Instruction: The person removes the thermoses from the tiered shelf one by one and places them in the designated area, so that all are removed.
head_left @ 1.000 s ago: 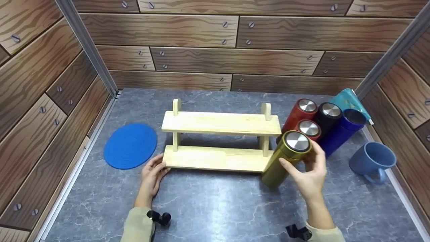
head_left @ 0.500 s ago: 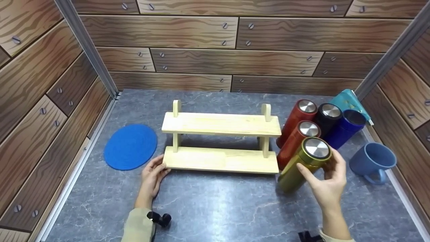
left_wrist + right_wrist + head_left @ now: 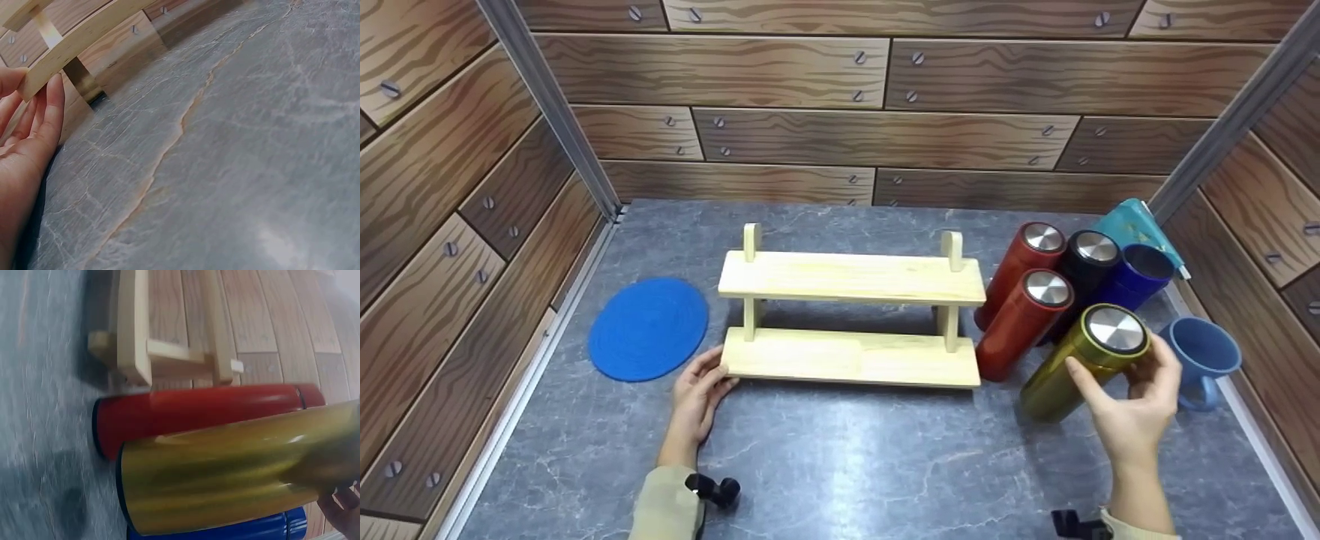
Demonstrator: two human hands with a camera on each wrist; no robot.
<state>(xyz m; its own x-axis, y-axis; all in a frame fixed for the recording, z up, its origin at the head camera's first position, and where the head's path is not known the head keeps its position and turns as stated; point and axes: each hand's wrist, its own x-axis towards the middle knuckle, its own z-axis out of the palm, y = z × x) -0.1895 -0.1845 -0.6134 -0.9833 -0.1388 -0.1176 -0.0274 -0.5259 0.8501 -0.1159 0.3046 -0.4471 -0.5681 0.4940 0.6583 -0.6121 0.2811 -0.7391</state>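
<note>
A two-tier pale wooden shelf stands in the middle of the table. At its lower board's left end, my left hand pinches the corner between thumb and fingers; the left wrist view shows fingers under the board. My right hand grips a yellow-green thermos near its steel-topped lid, the bottle tilted a little. In the right wrist view the thermos overlaps a red thermos and a blue one. Two red thermoses stand between the shelf and the held bottle.
Behind stand a black thermos and a dark blue bottle, with a teal packet in the back right corner. A blue mug sits just right of my right hand. A round blue mat lies left of the shelf.
My right hand has carried the yellow-green thermos rightward, away from the shelf's right end, uncovering the front red thermos. My left hand has stayed on the shelf corner.
</note>
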